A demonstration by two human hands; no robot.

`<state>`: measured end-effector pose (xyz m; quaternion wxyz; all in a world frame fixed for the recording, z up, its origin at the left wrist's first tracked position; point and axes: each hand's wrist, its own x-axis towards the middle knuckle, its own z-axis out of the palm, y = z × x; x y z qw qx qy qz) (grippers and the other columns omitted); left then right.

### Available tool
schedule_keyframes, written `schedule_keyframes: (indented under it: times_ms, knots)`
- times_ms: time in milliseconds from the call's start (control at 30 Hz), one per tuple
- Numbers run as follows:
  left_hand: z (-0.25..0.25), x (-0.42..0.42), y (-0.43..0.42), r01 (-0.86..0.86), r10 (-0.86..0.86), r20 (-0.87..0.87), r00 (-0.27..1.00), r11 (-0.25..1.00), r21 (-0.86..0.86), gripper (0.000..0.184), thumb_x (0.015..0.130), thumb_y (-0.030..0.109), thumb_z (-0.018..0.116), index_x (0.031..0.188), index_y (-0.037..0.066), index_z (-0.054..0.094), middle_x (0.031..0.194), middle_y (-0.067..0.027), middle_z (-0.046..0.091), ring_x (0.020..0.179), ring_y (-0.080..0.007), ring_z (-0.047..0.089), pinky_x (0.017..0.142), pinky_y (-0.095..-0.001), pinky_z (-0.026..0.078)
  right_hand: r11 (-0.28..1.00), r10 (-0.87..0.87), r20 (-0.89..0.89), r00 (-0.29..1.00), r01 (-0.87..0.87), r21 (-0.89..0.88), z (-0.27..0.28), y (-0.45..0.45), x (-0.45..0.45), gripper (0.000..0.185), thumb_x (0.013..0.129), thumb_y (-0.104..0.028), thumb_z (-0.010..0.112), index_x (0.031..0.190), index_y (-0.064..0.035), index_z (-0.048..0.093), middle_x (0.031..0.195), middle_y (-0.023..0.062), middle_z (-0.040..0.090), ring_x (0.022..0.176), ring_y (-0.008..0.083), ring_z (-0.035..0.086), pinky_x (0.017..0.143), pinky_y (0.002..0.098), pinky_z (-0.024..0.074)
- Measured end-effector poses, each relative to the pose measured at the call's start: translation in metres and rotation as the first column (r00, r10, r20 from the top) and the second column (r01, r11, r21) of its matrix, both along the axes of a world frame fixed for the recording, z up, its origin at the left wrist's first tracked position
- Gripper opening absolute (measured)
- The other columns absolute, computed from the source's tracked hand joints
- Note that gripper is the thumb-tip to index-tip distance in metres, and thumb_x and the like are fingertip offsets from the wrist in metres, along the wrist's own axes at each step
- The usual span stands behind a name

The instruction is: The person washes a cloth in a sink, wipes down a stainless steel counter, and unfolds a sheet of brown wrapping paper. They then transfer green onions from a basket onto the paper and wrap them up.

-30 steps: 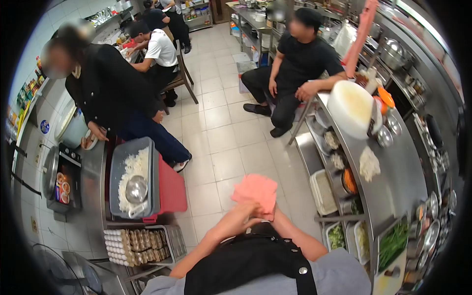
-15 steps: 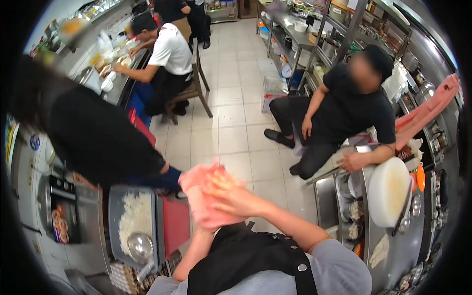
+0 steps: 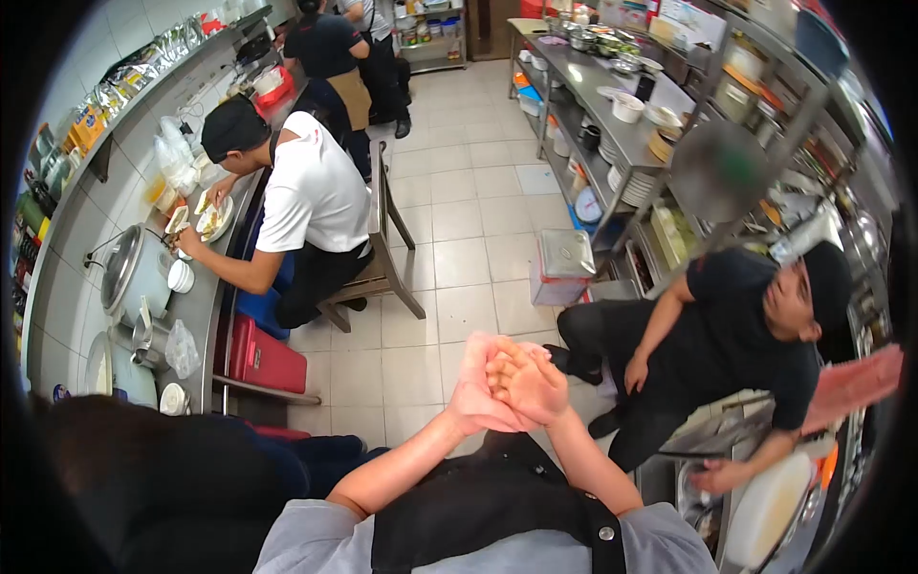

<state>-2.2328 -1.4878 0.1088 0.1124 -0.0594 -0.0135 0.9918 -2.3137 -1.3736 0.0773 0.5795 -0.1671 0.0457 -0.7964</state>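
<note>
Both hands meet in front of my black apron (image 3: pixel 483 497), above the tiled floor. A pink cloth (image 3: pixel 478 352) shows as a small patch at my left hand (image 3: pixel 475 402); most of it is hidden. That hand is closed around the cloth and against the side of my right hand (image 3: pixel 534 390). My right hand is turned palm up, its fingers loosely bent and apart. Nothing shows on its palm.
A seated person in white (image 3: pixel 320 196) works over a plate at the left counter. Another person in black (image 3: pixel 736 344) sits at right, beside a white cutting board (image 3: pixel 765 512). A dark-clothed person is close at lower left. A lidded metal tin (image 3: pixel 564 268) stands ahead.
My view has swung up and left. My hands have moved right and turned, with the right palm now facing up. The cloth, spread broadly before, is now mostly hidden.
</note>
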Motion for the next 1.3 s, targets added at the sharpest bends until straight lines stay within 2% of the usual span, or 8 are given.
schedule_keyframes:
  times_ms: [133, 300, 367, 467, 633, 1000, 1033, 1300]
  knots:
    - [-0.007, -0.084, -0.092, -0.053, 0.05, -0.027, 0.998, 0.987, -0.149, 0.045, 0.091, 0.029, 0.05, 0.131, 0.008, 0.044, 0.118, -0.0028, 0.051, 0.105, -0.0174, 0.053, 0.091, -0.0367, 0.045, 0.947, 0.111, -0.138, 0.984, -0.063, 0.315, -0.033, -0.04, -0.112, 0.064, 0.098, -0.049, 0.042, 0.146, -0.0065, 0.032, 0.129, 0.017, 0.053, 0.114, 0.0287, 0.054, 0.095, 0.0389, 0.0451]
    - [-0.046, -0.164, -0.213, -0.07, 0.219, -0.049, 0.974, 0.086, -0.994, 0.068, 0.091, 0.041, 0.056, 0.142, 0.002, 0.034, 0.143, -0.014, 0.037, 0.132, -0.027, 0.037, 0.108, -0.0419, 0.03, 0.824, 0.391, 0.061, 0.918, -0.379, 0.421, 0.001, -0.165, -0.227, 0.076, 0.093, -0.06, 0.042, 0.151, -0.0162, 0.022, 0.153, 0.0136, 0.026, 0.138, 0.0312, 0.029, 0.113, 0.054, 0.0218]
    - [-0.02, -0.204, -0.233, 0.024, 0.114, -0.059, 0.992, -0.618, -0.786, 0.091, 0.08, 0.048, 0.069, 0.149, 0.008, 0.025, 0.153, -0.0254, 0.019, 0.145, -0.0395, 0.01, 0.113, -0.0575, 0.006, 0.92, 0.252, -0.303, 0.919, -0.131, 0.37, 0.008, -0.227, -0.251, 0.072, 0.092, -0.06, 0.043, 0.147, -0.017, 0.028, 0.152, 0.0125, 0.027, 0.136, 0.0324, 0.031, 0.112, 0.0549, 0.0225]
    - [-0.013, -0.254, -0.268, 0.277, 0.313, 0.026, 0.949, -0.795, -0.54, 0.092, 0.079, 0.052, 0.068, 0.151, 0.016, 0.024, 0.155, -0.0251, 0.013, 0.145, -0.0417, 0.004, 0.109, -0.0658, -0.001, 0.954, 0.204, -0.597, 0.776, -0.021, 0.299, -0.029, -0.319, -0.288, 0.069, 0.092, -0.063, 0.037, 0.142, -0.0169, 0.037, 0.148, 0.0093, 0.034, 0.133, 0.0317, 0.036, 0.11, 0.0522, 0.0274]
    - [-0.035, -0.314, -0.363, 0.28, 0.413, -0.126, 0.902, -0.78, -0.56, 0.063, 0.085, 0.043, 0.065, 0.138, 0.015, 0.047, 0.144, -0.0251, 0.038, 0.138, -0.0413, 0.029, 0.111, -0.0568, 0.021, 0.889, 0.399, 0.198, 0.895, -0.431, 0.155, 0.001, -0.43, -0.383, 0.059, 0.094, -0.061, 0.033, 0.121, -0.0122, 0.053, 0.122, 0.0082, 0.058, 0.116, 0.0303, 0.053, 0.101, 0.0468, 0.0391]
    - [-0.061, -0.529, -0.699, 0.191, 0.878, -0.106, 0.467, -0.217, -0.957, 0.031, 0.095, 0.032, 0.054, 0.101, 0.003, 0.045, 0.083, -0.0196, 0.06, 0.07, -0.0365, 0.061, 0.062, -0.0446, 0.047, 0.766, 0.164, -0.179, 0.97, -0.011, 0.643, -0.044, -0.569, -0.637, 0.046, 0.095, -0.036, 0.055, 0.134, -0.0129, 0.048, 0.135, 0.0166, 0.051, 0.126, 0.0305, 0.049, 0.102, 0.0427, 0.0425]
    - [-0.073, -0.532, -0.75, 0.111, 0.821, -0.499, 0.278, -0.543, -0.832, 0.029, 0.094, 0.031, 0.057, 0.1, 0.004, 0.047, 0.082, -0.0118, 0.056, 0.06, -0.0244, 0.056, 0.056, -0.0387, 0.046, 0.722, 0.104, -0.152, 0.983, 0.031, 0.692, -0.082, -0.562, -0.671, 0.045, 0.095, -0.034, 0.054, 0.134, -0.0133, 0.048, 0.138, 0.0165, 0.049, 0.128, 0.0309, 0.047, 0.102, 0.0415, 0.0422]
    - [0.04, -0.442, -1.094, -0.416, 0.838, -0.535, -0.102, -0.525, -0.743, 0.037, 0.093, 0.04, 0.057, 0.111, 0.008, 0.057, 0.103, -0.006, 0.064, 0.09, -0.0157, 0.062, 0.081, -0.0316, 0.049, 0.198, -0.15, 0.102, 0.983, -0.071, 0.978, -0.266, -0.48, -0.828, 0.027, 0.094, -0.026, 0.055, 0.116, -0.0088, 0.056, 0.113, 0.0162, 0.064, 0.095, 0.0275, 0.065, 0.078, 0.0357, 0.0546]
